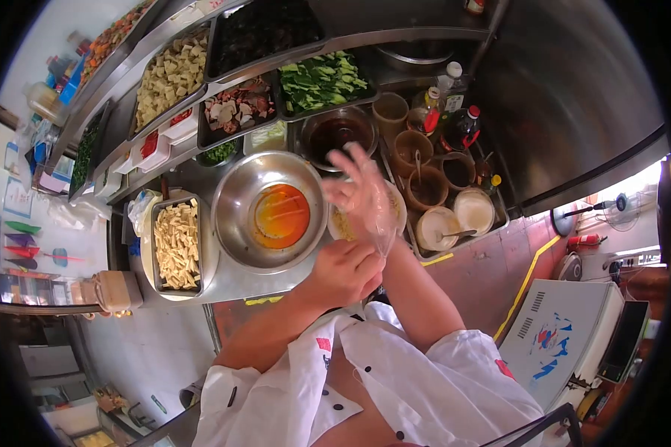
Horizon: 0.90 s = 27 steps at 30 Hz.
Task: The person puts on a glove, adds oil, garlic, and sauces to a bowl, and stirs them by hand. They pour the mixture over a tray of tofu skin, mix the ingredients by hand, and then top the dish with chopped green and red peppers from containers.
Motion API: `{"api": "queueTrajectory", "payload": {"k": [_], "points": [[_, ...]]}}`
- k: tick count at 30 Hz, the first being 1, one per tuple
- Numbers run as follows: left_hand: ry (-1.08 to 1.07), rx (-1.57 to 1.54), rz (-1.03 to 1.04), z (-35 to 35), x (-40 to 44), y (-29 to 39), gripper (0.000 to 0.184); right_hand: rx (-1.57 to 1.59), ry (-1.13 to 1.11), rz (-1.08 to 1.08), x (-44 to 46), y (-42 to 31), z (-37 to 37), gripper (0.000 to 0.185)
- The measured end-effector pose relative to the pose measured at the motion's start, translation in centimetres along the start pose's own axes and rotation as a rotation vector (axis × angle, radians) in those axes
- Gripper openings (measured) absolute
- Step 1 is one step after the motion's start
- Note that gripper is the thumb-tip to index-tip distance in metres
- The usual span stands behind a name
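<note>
Glove (381, 228) (clear) on right hand (361, 192) near bowl rim (320, 232).

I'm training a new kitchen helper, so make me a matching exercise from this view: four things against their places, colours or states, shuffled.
Things:
1. Right hand
2. Left hand
3. Large steel bowl
4. Cut strips

Places, colours or states:
A. Pale yellow, heaped at the far left of the counter
B. Fingers spread, inside a clear glove
C. Holds a pool of orange liquid
D. Closed at the clear glove's wrist end

Right pairs: 1-B, 2-D, 3-C, 4-A
</note>
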State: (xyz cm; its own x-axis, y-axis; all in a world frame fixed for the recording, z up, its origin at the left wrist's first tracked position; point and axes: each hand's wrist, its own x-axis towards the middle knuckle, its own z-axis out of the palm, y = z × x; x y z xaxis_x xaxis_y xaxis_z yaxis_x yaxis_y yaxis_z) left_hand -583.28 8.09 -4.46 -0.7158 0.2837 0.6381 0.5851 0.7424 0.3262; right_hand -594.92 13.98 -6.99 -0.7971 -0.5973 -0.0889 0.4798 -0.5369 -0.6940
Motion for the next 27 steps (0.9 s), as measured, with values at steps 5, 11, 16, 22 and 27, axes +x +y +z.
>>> {"api": "queueTrajectory", "payload": {"k": [5, 11, 16, 22, 27], "points": [[-0.044, -0.012, -0.089, -0.6, -2.9, 0.6, 0.014, 0.56, -0.494, 0.255, 1.4, 5.3, -3.3, 0.077], [-0.086, -0.208, -0.401, -3.3, -12.7, -2.0, 0.014, 0.326, 0.176, 0.098, -1.9, 6.8, 1.4, 0.057], [0.25, -0.055, -1.066, -6.8, -30.4, -8.7, 0.04, 0.275, 0.412, 0.213, -5.3, 6.3, -8.2, 0.024], [0.602, -0.737, -1.646, -9.2, -37.7, -14.8, 0.065, -0.06, 0.82, 0.08, -11.4, 4.1, -12.8, 0.016], [0.869, -0.963, -1.49, -4.6, -41.5, -21.3, 0.051, -0.523, 0.835, 0.11, -8.3, -0.3, -17.0, 0.021]]}}
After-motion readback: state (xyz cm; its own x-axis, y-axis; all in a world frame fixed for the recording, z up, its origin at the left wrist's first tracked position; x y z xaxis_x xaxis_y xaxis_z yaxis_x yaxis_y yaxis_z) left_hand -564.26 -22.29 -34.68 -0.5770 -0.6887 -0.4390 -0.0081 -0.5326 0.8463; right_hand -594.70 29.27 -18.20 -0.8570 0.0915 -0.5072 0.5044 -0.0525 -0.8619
